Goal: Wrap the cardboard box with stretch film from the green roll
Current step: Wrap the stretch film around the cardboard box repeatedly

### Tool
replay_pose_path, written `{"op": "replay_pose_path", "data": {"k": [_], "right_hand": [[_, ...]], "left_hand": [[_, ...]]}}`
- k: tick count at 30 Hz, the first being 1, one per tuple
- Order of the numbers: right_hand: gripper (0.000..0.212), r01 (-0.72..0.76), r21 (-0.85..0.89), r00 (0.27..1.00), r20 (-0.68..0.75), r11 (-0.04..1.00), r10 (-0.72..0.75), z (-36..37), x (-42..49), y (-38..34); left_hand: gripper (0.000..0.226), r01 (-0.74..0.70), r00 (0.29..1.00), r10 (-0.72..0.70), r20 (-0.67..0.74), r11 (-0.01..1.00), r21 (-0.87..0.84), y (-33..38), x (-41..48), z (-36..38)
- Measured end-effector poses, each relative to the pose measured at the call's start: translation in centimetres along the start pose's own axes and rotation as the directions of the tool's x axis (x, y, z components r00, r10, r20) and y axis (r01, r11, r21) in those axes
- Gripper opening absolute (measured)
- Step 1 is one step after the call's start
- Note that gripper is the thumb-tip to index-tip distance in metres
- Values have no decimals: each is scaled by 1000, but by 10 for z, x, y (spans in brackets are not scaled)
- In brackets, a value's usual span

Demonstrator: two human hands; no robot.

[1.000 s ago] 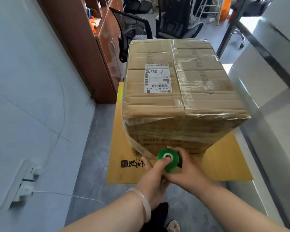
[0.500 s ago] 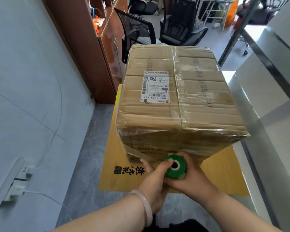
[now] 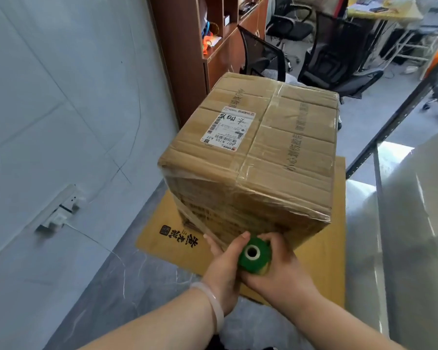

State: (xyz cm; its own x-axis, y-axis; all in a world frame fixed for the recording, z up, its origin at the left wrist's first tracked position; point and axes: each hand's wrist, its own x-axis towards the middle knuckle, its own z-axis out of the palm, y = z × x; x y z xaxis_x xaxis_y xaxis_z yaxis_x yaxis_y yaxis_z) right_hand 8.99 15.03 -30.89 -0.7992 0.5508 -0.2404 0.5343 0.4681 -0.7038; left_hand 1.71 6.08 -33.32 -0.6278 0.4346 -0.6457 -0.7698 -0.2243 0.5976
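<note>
A large cardboard box with a white shipping label on top stands on a flat yellow-brown board. Clear stretch film covers its near side and clings over the top front edge. The green roll sits upright low against the box's near corner, its hollow core facing me. My left hand grips the roll from the left, thumb on its top. My right hand wraps it from the right and below. A strip of film runs from the roll up along the box's left near edge.
A pale wall with a socket and cable is close on the left. A glossy white surface with a dark metal frame is tight on the right. A brown cabinet and black office chairs stand behind the box.
My view has swung to the left and tilted, so the box now looks turned with its near corner toward me. Both hands stay on the roll, which sits slightly further right along the box.
</note>
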Motion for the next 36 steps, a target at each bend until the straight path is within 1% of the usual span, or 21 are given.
{"op": "replay_pose_path", "data": {"k": [2, 4, 7, 9, 10, 14, 17, 18, 20, 21, 22, 23, 25, 27, 28, 29, 30, 32, 33, 36], "right_hand": [[62, -9, 68, 999, 38, 998, 6, -8, -2, 11], [60, 0, 89, 997, 74, 996, -7, -18, -2, 20], [73, 96, 31, 983, 151, 995, -100, -33, -4, 32], [84, 153, 2, 960, 238, 988, -149, -39, -7, 35], [87, 164, 12, 951, 263, 986, -161, -40, -8, 36], [77, 112, 136, 955, 260, 984, -145, -48, -7, 37], [70, 154, 160, 941, 278, 975, -195, -55, -11, 44], [71, 170, 171, 935, 282, 971, -213, -57, -14, 46], [78, 205, 185, 923, 290, 961, -252, -60, -15, 47], [83, 233, 163, 913, 302, 959, -273, -61, -13, 46], [87, 259, 122, 903, 321, 958, -285, -62, -9, 44], [87, 274, 76, 898, 337, 959, -283, -62, -5, 43], [84, 300, 16, 897, 336, 954, -288, -64, 2, 41], [80, 306, 6, 903, 316, 952, -293, -64, 4, 42], [79, 286, 20, 910, 308, 958, -278, -63, 3, 43], [78, 260, 48, 918, 298, 964, -262, -62, 1, 45], [76, 227, 85, 925, 293, 970, -242, -60, 0, 46], [72, 162, 174, 930, 303, 971, -209, -58, -3, 51], [70, 139, 215, 927, 314, 967, -203, -58, -4, 53], [68, 124, 259, 917, 339, 958, -210, -62, -7, 58]], "left_hand": [[117, -7, 1000, 7, -1, 1000, 0, -8, -11, 6], [111, 33, 999, -33, -4, 999, 10, -18, -20, 12], [102, 33, 998, -32, -50, 999, 17, -32, -30, 22], [105, 13, 998, -11, -64, 1000, 26, -37, -31, 27], [106, 1, 998, 1, -65, 1000, 24, -39, -31, 28], [98, -22, 998, 21, -60, 1000, -10, -53, -34, 30], [109, -14, 998, 14, -62, 1000, -1, -74, -37, 40], [107, -26, 997, 26, -79, 1000, 4, -80, -36, 43], [81, -65, 991, 66, -116, 998, 8, -85, -33, 44], [71, -79, 991, 80, -104, 997, 12, -84, -32, 44], [70, -81, 994, 82, -73, 996, 26, -82, -32, 44], [76, -69, 997, 71, -33, 996, 48, -79, -32, 44], [98, -36, 999, 34, 30, 996, 76, -78, -34, 45], [114, -15, 999, 12, 42, 998, 61, -80, -32, 41], [118, -5, 999, 3, 32, 999, 42, -82, -30, 39], [117, 7, 1000, -8, 27, 1000, 20, -83, -28, 36], [112, 20, 1000, -20, 23, 1000, 5, -83, -27, 33], [97, 46, 999, -46, 4, 999, 19, -82, -27, 33], [96, 47, 999, -46, -5, 998, 42, -82, -26, 33], [117, 20, 999, -17, -38, 997, 73, -81, -29, 36]]}}
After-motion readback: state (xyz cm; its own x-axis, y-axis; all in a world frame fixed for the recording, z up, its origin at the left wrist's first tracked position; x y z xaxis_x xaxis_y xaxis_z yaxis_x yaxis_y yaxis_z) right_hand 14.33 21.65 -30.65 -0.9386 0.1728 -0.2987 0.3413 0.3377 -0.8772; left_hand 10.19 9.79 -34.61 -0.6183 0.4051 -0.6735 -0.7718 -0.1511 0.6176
